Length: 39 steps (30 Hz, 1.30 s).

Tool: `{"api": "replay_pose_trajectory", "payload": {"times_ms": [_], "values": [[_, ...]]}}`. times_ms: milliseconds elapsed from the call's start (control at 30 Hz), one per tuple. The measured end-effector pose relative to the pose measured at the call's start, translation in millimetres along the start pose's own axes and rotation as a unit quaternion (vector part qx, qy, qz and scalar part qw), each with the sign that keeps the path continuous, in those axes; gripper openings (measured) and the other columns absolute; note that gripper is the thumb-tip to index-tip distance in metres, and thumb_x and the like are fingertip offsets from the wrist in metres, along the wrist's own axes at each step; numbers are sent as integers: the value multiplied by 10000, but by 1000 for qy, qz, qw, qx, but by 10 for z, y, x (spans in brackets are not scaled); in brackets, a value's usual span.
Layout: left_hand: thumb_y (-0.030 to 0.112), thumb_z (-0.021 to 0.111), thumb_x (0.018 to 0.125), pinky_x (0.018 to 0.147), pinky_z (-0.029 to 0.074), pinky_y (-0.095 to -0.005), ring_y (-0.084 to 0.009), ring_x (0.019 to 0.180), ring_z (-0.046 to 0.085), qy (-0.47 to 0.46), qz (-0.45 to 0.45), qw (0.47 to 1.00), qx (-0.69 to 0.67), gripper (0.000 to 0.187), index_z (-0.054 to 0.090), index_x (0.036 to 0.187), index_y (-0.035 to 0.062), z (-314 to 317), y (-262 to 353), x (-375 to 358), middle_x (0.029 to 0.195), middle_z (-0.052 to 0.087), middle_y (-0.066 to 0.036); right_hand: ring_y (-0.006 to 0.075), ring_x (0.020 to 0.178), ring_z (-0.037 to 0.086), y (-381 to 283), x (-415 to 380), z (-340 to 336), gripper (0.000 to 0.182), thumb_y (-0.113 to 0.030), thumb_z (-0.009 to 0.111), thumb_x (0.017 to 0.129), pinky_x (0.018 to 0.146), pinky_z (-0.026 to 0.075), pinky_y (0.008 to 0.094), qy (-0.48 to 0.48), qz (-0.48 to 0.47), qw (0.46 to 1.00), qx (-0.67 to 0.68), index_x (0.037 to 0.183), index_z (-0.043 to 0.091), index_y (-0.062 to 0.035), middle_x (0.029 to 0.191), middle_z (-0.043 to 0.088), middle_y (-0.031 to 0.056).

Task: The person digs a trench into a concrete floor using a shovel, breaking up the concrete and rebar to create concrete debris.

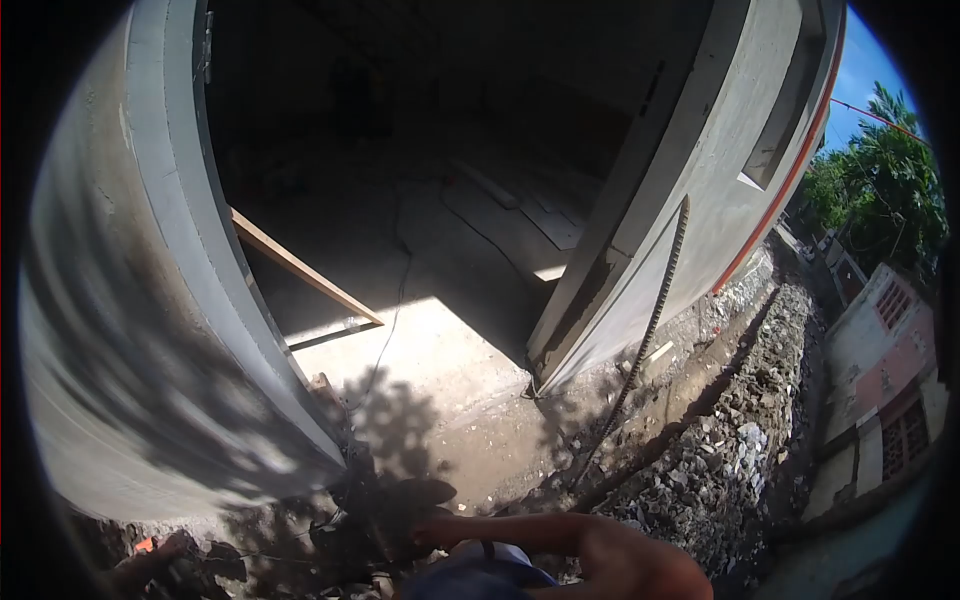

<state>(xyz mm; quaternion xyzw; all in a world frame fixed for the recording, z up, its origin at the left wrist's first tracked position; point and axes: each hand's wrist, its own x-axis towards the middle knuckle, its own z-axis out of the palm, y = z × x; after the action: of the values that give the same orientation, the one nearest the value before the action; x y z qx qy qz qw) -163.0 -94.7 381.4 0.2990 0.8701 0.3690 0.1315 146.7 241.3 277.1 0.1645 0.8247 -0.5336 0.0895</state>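
Steel rebar point(663, 291), slanted, apart from right fingers point(425, 533)

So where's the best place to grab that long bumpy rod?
Probably around the middle of the rod, from your side, away from the wall. It's long, thin and slanting up, with nothing in front of its middle, and its ridges should help stop slipping.

Room opens over the sunlit threshold point(425, 340) between a slanting board point(305, 266) and a tilted ribbed bar point(656, 318)
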Motion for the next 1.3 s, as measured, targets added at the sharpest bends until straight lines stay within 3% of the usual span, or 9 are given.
{"api": "replay_pose_trajectory", "payload": {"times_ms": [133,167,300,367,567,667,867,967,1300], "values": [[5,507,846,913,446,-328,-186,1041,568,59,-96,957,-267,336,532,1181,-4,-364,-335,-465,1109,577,-90,288,868,652,391,-1540,-355,363,-328,536,877,775,498,398,-213,333,898,-195,1175,601,-132,1008,674,134],[3,516,843,948,419,-323,-185,1099,545,45,-24,963,-265,393,513,1236,2,-464,-139,-486,1180,560,-95,270,952,630,121,-1687,-467,398,-329,557,862,830,484,375,-175,464,864,85,1191,585,-108,1064,655,140],[-10,482,851,968,420,-325,-191,1084,565,97,-98,944,-299,412,492,1261,-35,-498,325,-791,1190,566,-123,267,965,616,724,-1725,166,320,-273,551,879,871,486,367,43,192,823,533,1119,610,-70,1008,648,175],[15,510,858,970,422,-344,-203,1170,516,66,-83,954,-282,404,497,1259,-33,-501,257,-970,1251,540,-131,257,1067,575,613,-1415,1,309,-220,597,862,932,448,353,3,25,999,30,1123,599,-55,1097,607,185],[75,518,845,931,437,-332,-190,1129,535,54,-109,957,-261,460,476,1300,28,-473,579,-1104,1253,542,-88,269,1056,573,747,-678,-35,421,-286,697,772,910,457,364,-50,-284,944,-161,1105,601,-47,1105,594,171],[63,526,841,900,453,-324,-171,1081,546,51,-171,927,-330,475,470,1312,45,-371,744,-1073,1217,553,-76,282,911,612,158,-730,-312,379,-387,617,836,799,474,385,-46,-42,998,-7,989,641,-40,949,625,141],[63,608,828,888,458,-303,-141,1009,568,127,-234,924,-276,527,449,1331,39,-320,889,-1350,1206,547,-77,279,823,631,252,-614,-366,361,-355,612,862,773,488,367,-63,-232,941,-239,1025,628,-34,862,636,164],[82,661,812,878,468,-303,-158,1020,573,153,-281,904,-285,580,434,1343,27,-340,1046,-1374,1213,548,-95,273,804,637,-111,-593,-536,326,-319,596,867,761,499,350,-84,184,979,31,1045,624,-46,888,649,159],[270,699,811,738,502,-270,-147,835,623,254,-332,891,-178,648,430,1317,-33,-140,1014,-1911,905,654,-93,273,828,673,-259,-399,-856,391,-299,611,847,614,572,403,-121,220,963,-98,1149,582,-52,942,662,183]]}}
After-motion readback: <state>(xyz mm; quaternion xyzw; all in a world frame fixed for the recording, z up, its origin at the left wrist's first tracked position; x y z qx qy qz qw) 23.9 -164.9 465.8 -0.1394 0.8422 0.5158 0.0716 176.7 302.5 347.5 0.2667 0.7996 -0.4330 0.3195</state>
